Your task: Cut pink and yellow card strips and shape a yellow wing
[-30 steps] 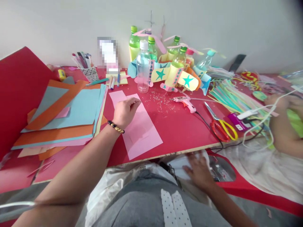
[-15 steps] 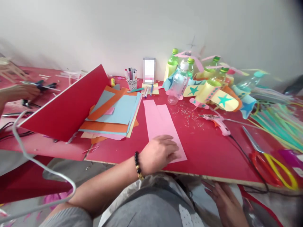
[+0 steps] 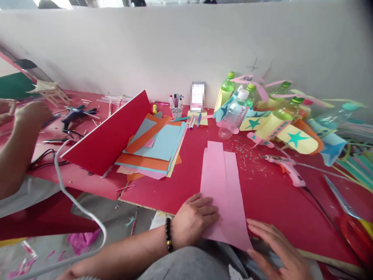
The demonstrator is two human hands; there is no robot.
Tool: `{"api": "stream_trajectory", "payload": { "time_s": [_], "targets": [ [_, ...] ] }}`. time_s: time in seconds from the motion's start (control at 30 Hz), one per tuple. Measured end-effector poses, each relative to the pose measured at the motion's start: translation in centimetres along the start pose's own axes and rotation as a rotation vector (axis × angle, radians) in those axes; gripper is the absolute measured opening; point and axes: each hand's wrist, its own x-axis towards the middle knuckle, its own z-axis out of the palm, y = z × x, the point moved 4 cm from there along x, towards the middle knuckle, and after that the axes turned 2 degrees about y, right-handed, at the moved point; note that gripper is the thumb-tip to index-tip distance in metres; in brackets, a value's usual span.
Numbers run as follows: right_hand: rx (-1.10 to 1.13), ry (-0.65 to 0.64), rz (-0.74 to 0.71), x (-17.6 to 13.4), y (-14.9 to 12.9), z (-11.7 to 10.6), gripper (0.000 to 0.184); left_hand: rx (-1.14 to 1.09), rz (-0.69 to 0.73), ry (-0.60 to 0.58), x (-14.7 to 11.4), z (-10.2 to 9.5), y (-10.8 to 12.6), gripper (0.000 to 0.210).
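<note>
Pink paper lies at the table's front edge, its bottom end reaching slightly past it. A narrower pink strip is on top and sticks out at the far end. My left hand, with a beaded bracelet at the wrist, rests palm down on the paper's lower left side, fingers stretched out. Beside the lower right corner is my right hand, thumb and fingers apart. Whether its thumb touches the corner, I cannot tell.
Left stand coloured sheets and a slanted red board. Right lie a pink glue gun, scissors and decorated bottles. A pen cup and phone are behind. Another person's arm works far left.
The pink paper has slid toward me and turned straighter. My right hand has risen from below the table edge to the paper's corner. The view has shifted left.
</note>
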Motion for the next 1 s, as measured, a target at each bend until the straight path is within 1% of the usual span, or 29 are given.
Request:
{"api": "stream_trajectory", "payload": {
  "time_s": [0.03,0.07,0.1,0.13,0.2,0.23,0.3,0.37,0.43,0.5,0.53,0.6,0.67,0.77,0.83,0.9,1.0],
  "targets": [
    [-0.02,-0.007,-0.039,0.4,0.0,0.2,0.037,-0.041,-0.019,0.027,0.1,-0.3,-0.1,0.024],
    [-0.028,-0.009,-0.04,0.7,0.2,0.4,0.039,-0.084,-0.039,0.06,0.1,-0.7,-0.3,0.023],
    [-0.02,-0.007,0.001,0.7,0.6,0.5,0.039,-0.126,-0.058,0.1,0.0,-1.0,-0.4,0.024],
    [0.003,-0.007,0.079,0.6,1.1,0.6,0.038,-0.164,-0.072,0.148,-0.1,-1.4,-0.6,0.024],
    [0.1,-0.01,0.291,0.1,2.4,0.8,0.037,-0.209,-0.078,0.249,-0.2,-2.0,-0.7,0.024],
    [0.172,-0.019,0.392,-0.2,3.0,0.9,0.04,-0.218,-0.065,0.29,-0.2,-2.3,-0.7,0.024],
    [0.334,-0.056,0.537,-0.3,3.5,1.3,0.05,-0.224,-0.01,0.339,0.0,-2.7,-0.4,0.025],
    [0.467,-0.1,0.606,0.4,3.3,1.8,0.058,-0.233,0.071,0.349,0.5,-2.8,0.0,0.027],
    [0.553,-0.134,0.635,1.9,2.6,2.1,0.06,-0.246,0.157,0.345,1.1,-2.7,0.5,0.027],
    [0.639,-0.191,0.654,3.5,1.7,2.5,0.063,-0.251,0.231,0.297,1.6,-2.3,0.8,0.026],
    [0.696,-0.23,0.661,4.2,1.3,2.8,0.067,-0.25,0.26,0.259,1.7,-2.1,0.9,0.024],
    [0.806,-0.322,0.678,5.4,0.7,3.4,0.077,-0.245,0.294,0.164,1.8,-1.4,0.8,0.023],
    [0.845,-0.383,0.682,6.2,0.6,3.8,0.083,-0.246,0.303,0.104,1.6,-0.9,0.6,0.023],
    [0.717,-0.39,0.622,7.4,1.1,3.7,0.083,-0.24,0.308,0.059,1.1,-0.4,0.2,0.026],
    [0.584,-0.383,0.547,8.5,1.8,3.3,0.08,-0.217,0.285,0.067,0.8,-0.4,0.0,0.03],
    [0.453,-0.352,0.463,9.6,2.5,2.6,0.078,-0.199,0.238,0.12,0.6,-1.0,-0.4,0.032],
    [0.269,-0.28,0.356,11.5,3.4,1.4,0.076,-0.228,0.175,0.205,0.3,-2.8,-1.7,0.026]
  ]
}}
